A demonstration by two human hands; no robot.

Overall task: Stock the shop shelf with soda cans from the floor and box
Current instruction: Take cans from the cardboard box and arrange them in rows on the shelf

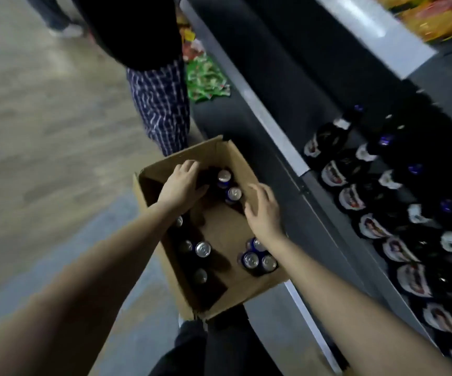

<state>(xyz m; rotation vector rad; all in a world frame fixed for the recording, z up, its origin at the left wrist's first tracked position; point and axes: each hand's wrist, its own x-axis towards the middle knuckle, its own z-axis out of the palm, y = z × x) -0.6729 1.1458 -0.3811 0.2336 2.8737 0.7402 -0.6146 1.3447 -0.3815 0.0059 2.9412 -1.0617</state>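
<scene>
L hand & R hand over box w/ soda cans, by shelf.

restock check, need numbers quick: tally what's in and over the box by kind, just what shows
soda cans showing: 9
cardboard box: 1
hands over it: 2, left hand and right hand
total: 12

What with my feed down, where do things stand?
Left grip, right grip open over box. Cans inside, none held. Someone's leg beside box.
</scene>
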